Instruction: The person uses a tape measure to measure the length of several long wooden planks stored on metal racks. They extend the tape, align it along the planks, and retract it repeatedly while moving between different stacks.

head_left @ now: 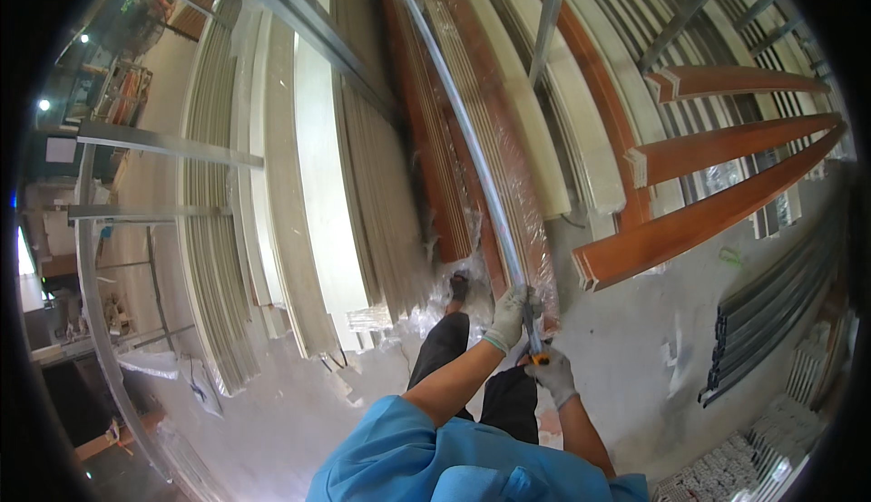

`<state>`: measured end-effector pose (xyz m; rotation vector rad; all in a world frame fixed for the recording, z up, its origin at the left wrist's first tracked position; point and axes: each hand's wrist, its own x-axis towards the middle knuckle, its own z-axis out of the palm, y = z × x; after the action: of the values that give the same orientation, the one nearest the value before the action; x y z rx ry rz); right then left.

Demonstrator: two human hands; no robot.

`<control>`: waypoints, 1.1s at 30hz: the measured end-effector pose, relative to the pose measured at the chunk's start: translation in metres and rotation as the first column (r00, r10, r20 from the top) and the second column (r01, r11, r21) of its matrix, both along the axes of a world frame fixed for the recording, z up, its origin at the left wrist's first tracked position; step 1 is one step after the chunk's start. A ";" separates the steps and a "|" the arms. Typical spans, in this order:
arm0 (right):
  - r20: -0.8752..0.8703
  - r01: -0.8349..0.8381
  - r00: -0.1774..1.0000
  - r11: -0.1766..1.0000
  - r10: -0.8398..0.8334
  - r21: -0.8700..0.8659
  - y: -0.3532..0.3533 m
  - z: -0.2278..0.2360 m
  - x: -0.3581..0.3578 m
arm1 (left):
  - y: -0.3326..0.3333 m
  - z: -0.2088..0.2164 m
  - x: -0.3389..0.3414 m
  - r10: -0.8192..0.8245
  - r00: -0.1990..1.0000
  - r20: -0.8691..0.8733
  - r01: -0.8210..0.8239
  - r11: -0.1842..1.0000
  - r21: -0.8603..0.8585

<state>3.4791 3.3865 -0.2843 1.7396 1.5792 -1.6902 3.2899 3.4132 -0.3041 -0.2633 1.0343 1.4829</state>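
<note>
A long, narrow silvery-blue strip [481, 155] runs from the far edge toward me along a plastic-wrapped bundle of brown boards [522, 162]. I cannot tell whether it is flat or a tube. My left hand [508, 319], in a pale knitted glove, is closed round it near its close end. Just behind and to the right, my right hand [555, 377], also gloved, grips a small yellow-and-black tool [541, 358] at the end of the strip. The fingers hide most of that tool.
Stacked white and beige boards [327, 212] lie left of me. Three brown boards [708, 210] jut out at the right, above dark metal profiles [771, 298]. A steel rack bar [172, 137] crosses the left side. Loose plastic film lies near my foot [457, 289].
</note>
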 end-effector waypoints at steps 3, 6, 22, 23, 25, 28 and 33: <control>-0.100 0.045 0.994 0.999 -0.044 0.003 0.000 -0.012 -0.012 | 0.011 -0.009 -0.017 0.079 0.990 -0.114 -0.070 0.994 0.085; -0.079 -0.034 0.996 0.998 0.038 0.054 -0.021 -0.008 0.002 | 0.047 -0.016 -0.065 0.137 0.986 -0.099 -0.143 0.988 -0.052; -0.039 0.055 0.998 0.994 -0.052 0.093 -0.024 -0.009 -0.061 | 0.193 -0.034 -0.299 -0.136 0.871 -0.472 0.066 0.985 -0.161; -0.083 0.047 0.996 0.988 -0.035 0.150 -0.010 -0.026 -0.073 | 0.185 -0.033 -0.298 -0.142 0.854 -0.501 0.065 0.984 -0.168; 0.086 0.012 0.996 0.969 -0.034 0.247 0.016 -0.061 -0.101 | 0.164 -0.026 -0.294 -0.157 0.808 -0.568 0.074 0.983 -0.167; 0.013 -0.013 1.000 0.975 0.010 0.222 0.061 -0.091 -0.132 | 0.132 0.003 -0.299 -0.283 0.539 -0.793 0.090 0.956 -0.280; -0.103 0.126 0.989 0.956 -0.102 0.265 0.113 -0.096 -0.202 | 0.081 0.082 -0.340 -0.286 -0.373 -0.883 -0.069 0.957 -0.281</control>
<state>3.2773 3.4991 -0.3803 1.9438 1.8589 -1.6893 2.9500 3.4941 -0.2225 1.3798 2.5754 1.0507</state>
